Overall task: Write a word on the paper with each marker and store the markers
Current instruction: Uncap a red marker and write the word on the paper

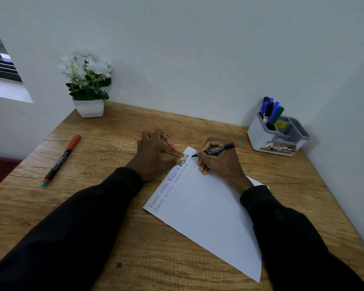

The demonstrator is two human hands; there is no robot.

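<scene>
Dim, flat, cool-toned lighting overall. Daylight is coming in from the window (2,59) at upper left, its sill blowing out white. Soft shadows are falling right of the flower pot (89,108) and beside the marker holder (275,133) in the corner. Black sleeves (76,234) are reading as near-solid dark, no fabric detail. Wide-angle distortion is bending the table (105,143) edges and wall lines toward the frame borders. White flowers (85,64) are looking soft and slightly overexposed. Handwriting on the paper (208,217) is staying only partly legible. No strong glare.
</scene>
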